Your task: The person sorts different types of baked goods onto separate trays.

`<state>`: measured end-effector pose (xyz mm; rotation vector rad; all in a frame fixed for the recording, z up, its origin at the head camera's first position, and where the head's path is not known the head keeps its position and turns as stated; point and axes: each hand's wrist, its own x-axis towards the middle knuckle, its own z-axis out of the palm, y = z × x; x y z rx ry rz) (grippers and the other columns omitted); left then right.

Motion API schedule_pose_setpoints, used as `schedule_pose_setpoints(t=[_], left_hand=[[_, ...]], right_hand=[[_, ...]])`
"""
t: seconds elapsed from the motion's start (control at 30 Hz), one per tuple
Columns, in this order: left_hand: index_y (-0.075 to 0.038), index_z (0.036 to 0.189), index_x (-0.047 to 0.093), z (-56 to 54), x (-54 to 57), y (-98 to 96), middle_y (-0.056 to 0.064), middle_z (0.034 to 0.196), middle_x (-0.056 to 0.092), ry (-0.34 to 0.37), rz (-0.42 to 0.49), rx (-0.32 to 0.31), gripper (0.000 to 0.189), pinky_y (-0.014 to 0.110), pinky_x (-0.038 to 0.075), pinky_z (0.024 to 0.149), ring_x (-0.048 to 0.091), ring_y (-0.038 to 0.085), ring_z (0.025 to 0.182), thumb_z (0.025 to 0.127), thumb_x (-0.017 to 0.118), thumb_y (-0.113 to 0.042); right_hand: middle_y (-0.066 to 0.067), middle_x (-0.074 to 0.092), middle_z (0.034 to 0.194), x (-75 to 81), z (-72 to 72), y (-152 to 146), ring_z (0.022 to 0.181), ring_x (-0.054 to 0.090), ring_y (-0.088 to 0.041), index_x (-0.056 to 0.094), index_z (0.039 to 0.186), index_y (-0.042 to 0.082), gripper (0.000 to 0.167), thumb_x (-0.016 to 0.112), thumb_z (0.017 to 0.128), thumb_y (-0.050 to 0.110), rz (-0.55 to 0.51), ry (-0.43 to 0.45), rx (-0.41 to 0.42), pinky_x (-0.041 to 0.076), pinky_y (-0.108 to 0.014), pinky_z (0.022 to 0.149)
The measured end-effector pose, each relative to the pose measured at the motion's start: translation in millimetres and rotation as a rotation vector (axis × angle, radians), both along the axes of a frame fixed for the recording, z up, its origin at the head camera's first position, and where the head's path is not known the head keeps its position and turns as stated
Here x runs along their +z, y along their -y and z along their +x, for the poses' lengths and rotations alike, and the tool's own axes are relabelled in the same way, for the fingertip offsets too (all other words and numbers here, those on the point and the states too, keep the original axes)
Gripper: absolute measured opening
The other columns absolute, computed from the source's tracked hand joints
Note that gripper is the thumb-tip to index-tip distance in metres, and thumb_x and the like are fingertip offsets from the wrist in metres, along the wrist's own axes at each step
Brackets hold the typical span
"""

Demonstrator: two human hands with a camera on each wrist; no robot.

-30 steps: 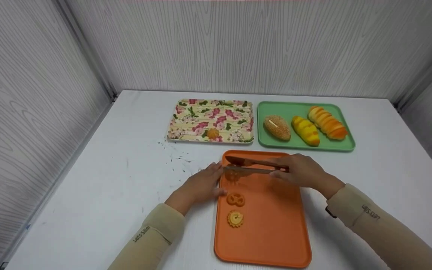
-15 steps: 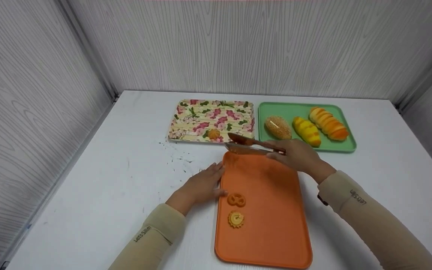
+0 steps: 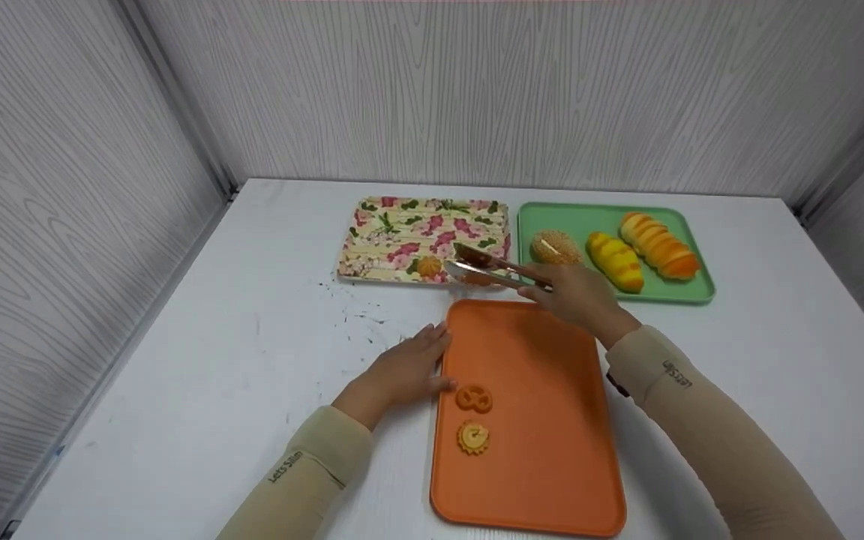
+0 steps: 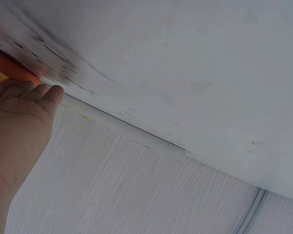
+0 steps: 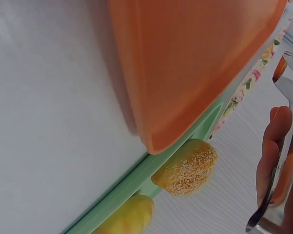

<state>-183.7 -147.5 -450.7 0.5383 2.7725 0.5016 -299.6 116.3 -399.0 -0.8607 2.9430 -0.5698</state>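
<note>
My right hand (image 3: 578, 296) grips a pair of metal tongs (image 3: 503, 264), whose tips reach over the near right part of the flowered tray (image 3: 402, 232). Between the tips is a small orange-brown cookie (image 5: 280, 69), partly hidden by the metal. My left hand (image 3: 406, 367) lies with extended fingers against the left rim of the orange tray (image 3: 544, 450); in the left wrist view its fingertips meet that orange edge. On this tray lie a pretzel-shaped cookie (image 3: 474, 399) and a round scalloped cookie (image 3: 472, 437). Another small round cookie (image 3: 428, 266) sits on the flowered tray's front edge.
A green tray (image 3: 589, 214) stands right of the flowered one. It bears a sesame bun (image 3: 554, 246), a yellow bread (image 3: 616, 262) and a striped long loaf (image 3: 659, 246). Wood-grain panels (image 3: 477, 90) enclose the white table (image 3: 192, 337) at the back and sides.
My right hand has lifted a cookie off the orange tray's far left corner with the tongs and moved it away from me, over the flowered tray. The left hand has stayed in place.
</note>
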Motion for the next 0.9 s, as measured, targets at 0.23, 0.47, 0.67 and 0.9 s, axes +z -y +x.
schedule_pose_setpoints(t=[0.23,0.47,0.67,0.9], left_hand=[[-0.009,0.153,0.019,0.2,-0.7,0.1,0.003,0.158,0.011,-0.003,0.002,-0.004,0.081,0.042,0.019,0.113,0.009,0.021,0.144,0.092,0.053,-0.052],[-0.009,0.153,0.02,0.3,0.4,0.0,0.003,0.158,0.011,-0.01,0.01,-0.005,0.081,0.042,0.018,0.113,0.009,0.021,0.144,0.092,0.053,-0.052],[-0.009,0.153,0.019,-0.3,-0.8,-0.3,0.003,0.158,0.01,-0.004,-0.002,-0.004,0.081,0.042,0.018,0.113,0.009,0.021,0.144,0.093,0.052,-0.052],[-0.009,0.153,0.019,0.5,1.7,-0.9,0.003,0.158,0.01,0.006,0.001,0.007,0.081,0.043,0.019,0.113,0.01,0.022,0.144,0.093,0.052,-0.052]], right_hand=[[-0.004,0.066,0.084,-7.4,-6.1,14,0.058,0.049,-0.02,0.061,0.132,0.023,0.042,0.059,0.094,0.041,-0.011,0.009,-0.054,0.039,-0.035,0.053],[-0.004,0.068,0.09,-11.7,-11.7,14,0.062,0.051,-0.022,0.062,0.13,0.025,0.04,0.06,0.093,0.04,-0.009,0.014,-0.064,0.04,-0.037,0.055],[-0.002,0.065,0.087,-10.5,-12.5,11,0.065,0.05,-0.022,0.062,0.13,0.026,0.04,0.06,0.093,0.041,-0.031,0.048,-0.087,0.039,-0.036,0.056],[0.001,0.066,0.094,-9.3,-11.5,13,0.065,0.052,-0.021,0.065,0.126,0.028,0.037,0.063,0.091,0.04,-0.044,0.074,-0.122,0.041,-0.034,0.055]])
